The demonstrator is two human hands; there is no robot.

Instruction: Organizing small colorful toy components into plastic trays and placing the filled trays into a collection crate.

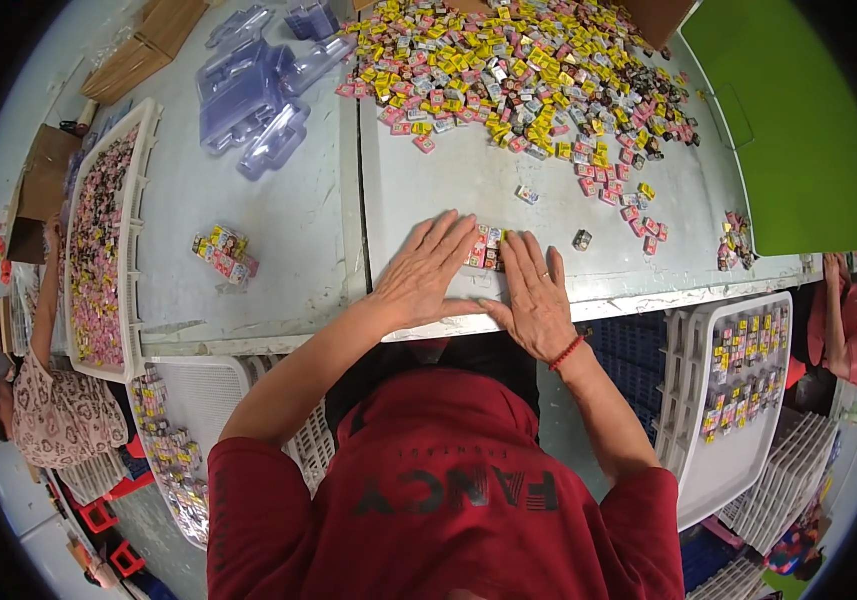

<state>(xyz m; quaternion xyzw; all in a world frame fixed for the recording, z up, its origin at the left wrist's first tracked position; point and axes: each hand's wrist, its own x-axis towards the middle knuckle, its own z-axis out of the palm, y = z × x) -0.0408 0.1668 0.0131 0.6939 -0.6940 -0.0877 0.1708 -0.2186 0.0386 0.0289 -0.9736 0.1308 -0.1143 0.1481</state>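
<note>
A small block of pink, yellow and dark printed mini boxes (pixel 485 248) lies on the white worktable near its front edge. My left hand (pixel 428 268) rests flat along the left side of the block, fingers stretched out. Against its right side lies my right hand (pixel 533 295), also flat with straight fingers. The two thumbs almost meet in front of the boxes. A single dark mini box (pixel 582 239) sits just right of my right hand, and a pale one (pixel 526 194) lies beyond the block.
A large heap of loose mini boxes (pixel 508 75) covers the far table. Clear plastic trays (pixel 253 90) and a grouped bundle (pixel 225 254) lie at left, beside a filled white crate (pixel 133 250). A green board (pixel 798 120) stands at right. Co-workers sit at both sides.
</note>
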